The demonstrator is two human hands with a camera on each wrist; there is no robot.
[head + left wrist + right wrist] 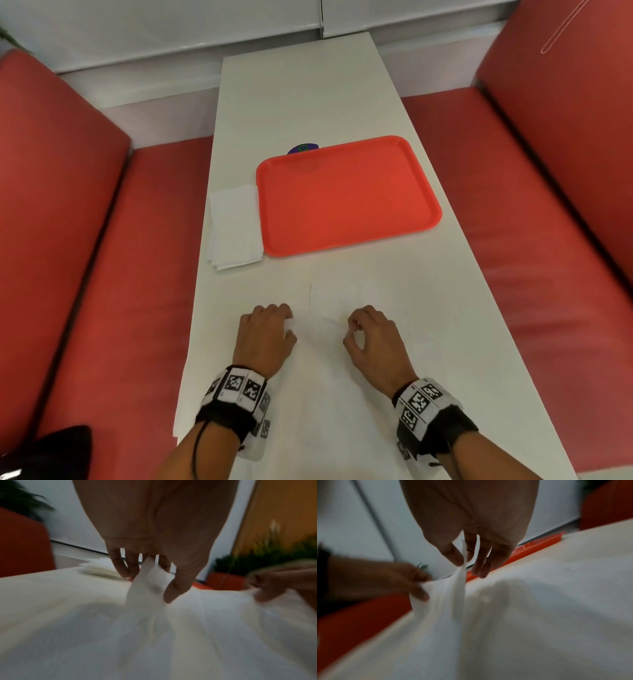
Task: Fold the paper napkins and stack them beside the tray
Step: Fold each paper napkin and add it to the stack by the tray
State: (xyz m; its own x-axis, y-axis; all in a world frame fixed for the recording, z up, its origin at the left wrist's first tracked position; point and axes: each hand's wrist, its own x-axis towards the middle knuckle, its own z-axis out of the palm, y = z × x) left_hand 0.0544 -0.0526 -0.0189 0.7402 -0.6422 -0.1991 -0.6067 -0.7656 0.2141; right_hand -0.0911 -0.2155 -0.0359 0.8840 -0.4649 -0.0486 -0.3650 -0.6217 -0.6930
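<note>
A white unfolded paper napkin [337, 301] lies on the white table [308, 96] in front of the red tray [349, 195], hard to tell from the tabletop. My left hand [289, 322] pinches its left part between thumb and fingers, and in the left wrist view the left hand [149, 585] lifts a ridge of napkin [188, 628]. My right hand [351, 330] pinches the right part; in the right wrist view the right hand [465, 563] holds a raised edge of the napkin [436, 615]. A stack of folded napkins [234, 226] lies against the tray's left side.
Red padded benches [102, 274] run along both long sides of the narrow table. A small purple item [304, 149] peeks out behind the tray's far rim. A black object [51, 452] lies on the left bench near me. The tray rim [539, 543] is just beyond my right fingers.
</note>
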